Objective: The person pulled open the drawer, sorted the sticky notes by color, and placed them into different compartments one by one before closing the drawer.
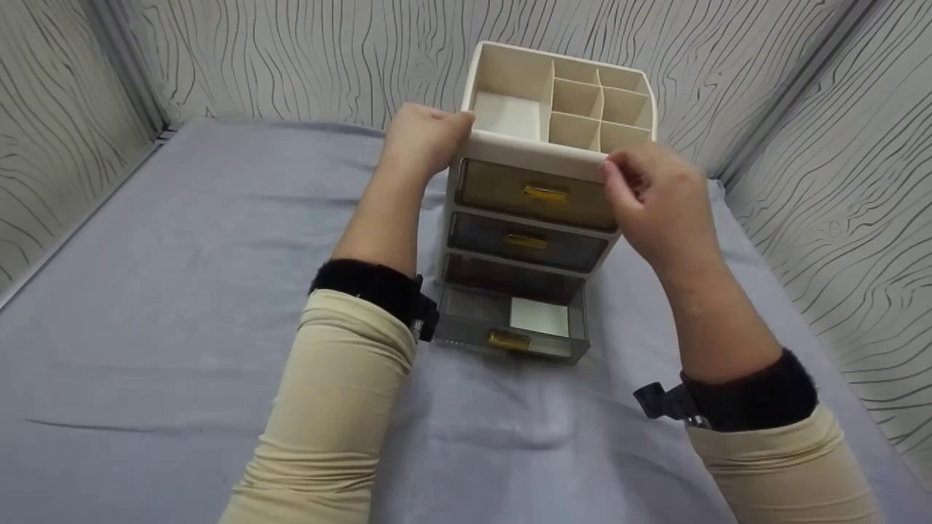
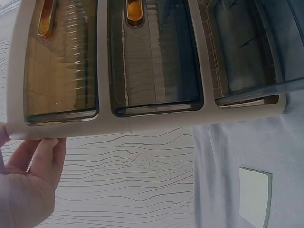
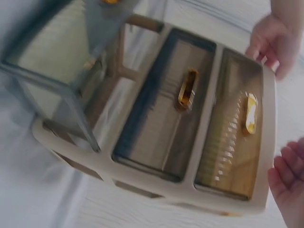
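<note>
A cream desktop drawer organizer stands on the cloth, with a divided open top and smoky drawers with gold handles. My left hand grips its upper left edge; in the left wrist view, the fingers curl at that edge. At the upper front right corner, my right hand pinches the rim with thumb and fingers; the right wrist view is blurred there. The bottom drawer is pulled out, and a white pad-like block shows in it. The two upper drawers are closed.
Grey-lilac cloth covers the table. Patterned wall panels rise behind and at the sides. In the left wrist view, a white pad lies on the cloth beside the organizer. Black straps circle both forearms.
</note>
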{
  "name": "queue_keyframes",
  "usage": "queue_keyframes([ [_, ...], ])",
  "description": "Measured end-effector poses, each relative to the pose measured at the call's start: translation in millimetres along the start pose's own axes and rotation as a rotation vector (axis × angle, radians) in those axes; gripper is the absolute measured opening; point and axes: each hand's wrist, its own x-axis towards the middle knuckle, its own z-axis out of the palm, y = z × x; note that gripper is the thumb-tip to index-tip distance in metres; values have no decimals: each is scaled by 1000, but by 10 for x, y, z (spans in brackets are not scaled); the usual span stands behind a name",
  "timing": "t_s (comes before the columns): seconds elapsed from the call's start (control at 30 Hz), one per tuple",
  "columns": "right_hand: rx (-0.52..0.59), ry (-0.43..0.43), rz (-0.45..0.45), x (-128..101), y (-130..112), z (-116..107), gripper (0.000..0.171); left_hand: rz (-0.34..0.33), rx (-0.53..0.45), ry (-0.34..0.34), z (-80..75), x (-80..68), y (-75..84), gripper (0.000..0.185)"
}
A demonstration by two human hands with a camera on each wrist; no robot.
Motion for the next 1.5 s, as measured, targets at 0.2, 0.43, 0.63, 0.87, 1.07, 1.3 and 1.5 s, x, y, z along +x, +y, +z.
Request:
queue_keyframes([
  [0.2,-40,96,238,132,88,-115,20,7,0,-2,-4,4,0,30],
  [0.43,-75,10,422,236,201,-118,25,0,5,-6,-16,0,-1,31],
  [0.63,-82,-70,493,309,268,-110,31,-3,12,6,-11,-1,-6,31],
  [0.87,-82,-182,608,377,346,-125,42,-2,8,5,-5,1,-8,31],
  [1.07,-62,-212,627,427,384,-96,41,13,0,11,12,0,-25,38],
  [1.3,-28,-194,585,423,412,-64,41,8,3,-1,11,-7,-9,39],
  [1.5,12,-199,611,425,403,-52,39,4,20,0,2,-3,-7,39],
])
